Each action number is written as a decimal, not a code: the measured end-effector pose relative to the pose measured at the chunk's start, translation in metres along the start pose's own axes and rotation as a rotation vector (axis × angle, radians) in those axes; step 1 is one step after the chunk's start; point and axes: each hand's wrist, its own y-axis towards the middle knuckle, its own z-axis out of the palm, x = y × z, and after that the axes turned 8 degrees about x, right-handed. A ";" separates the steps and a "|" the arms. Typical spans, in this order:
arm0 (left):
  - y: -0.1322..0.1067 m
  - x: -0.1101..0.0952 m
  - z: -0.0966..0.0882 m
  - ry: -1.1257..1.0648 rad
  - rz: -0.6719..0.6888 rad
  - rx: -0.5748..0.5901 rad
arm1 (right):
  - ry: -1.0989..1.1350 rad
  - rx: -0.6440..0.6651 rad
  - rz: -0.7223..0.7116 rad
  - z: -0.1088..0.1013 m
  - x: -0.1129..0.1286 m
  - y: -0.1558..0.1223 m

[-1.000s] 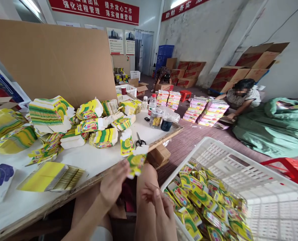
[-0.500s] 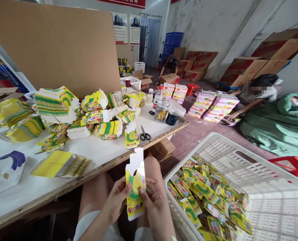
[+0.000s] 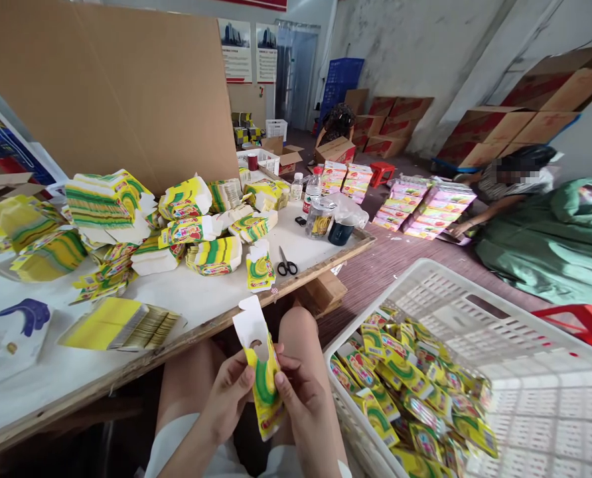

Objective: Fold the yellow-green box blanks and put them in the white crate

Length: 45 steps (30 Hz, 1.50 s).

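Observation:
A yellow and green printed carton (image 3: 263, 378), with a long white flap raised at its top, is held above my lap between both hands. My left hand (image 3: 229, 392) grips its left edge, thumb on the front face. On the other side my right hand (image 3: 300, 401) pinches the right edge, thumb also in front. The carton leans with its top to the left, and its side panel shows. On the table in front lie a small pile of similar flat cartons (image 3: 260, 267) and black scissors (image 3: 287, 263).
Bundles of flat cartons (image 3: 107, 206) cover the table (image 3: 204, 299). A jar (image 3: 320, 220), a dark mug (image 3: 340, 232) and bottles stand near its right corner. To my right, a white plastic crate (image 3: 535, 392) holds many filled-looking cartons (image 3: 410, 378). Two people work farther back.
The carton has turned and tilted: its top swings left and a side panel now shows. Its white flap stands farther left. Both hands still hold it.

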 end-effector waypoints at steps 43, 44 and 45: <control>-0.009 -0.006 0.000 0.300 -0.091 0.071 | -0.458 0.115 -0.246 -0.030 0.021 0.009; -0.009 -0.006 0.000 0.297 -0.079 0.057 | -0.447 0.099 -0.245 -0.030 0.021 0.010; -0.010 -0.006 0.000 0.299 -0.076 0.055 | -0.446 0.097 -0.244 -0.031 0.020 0.011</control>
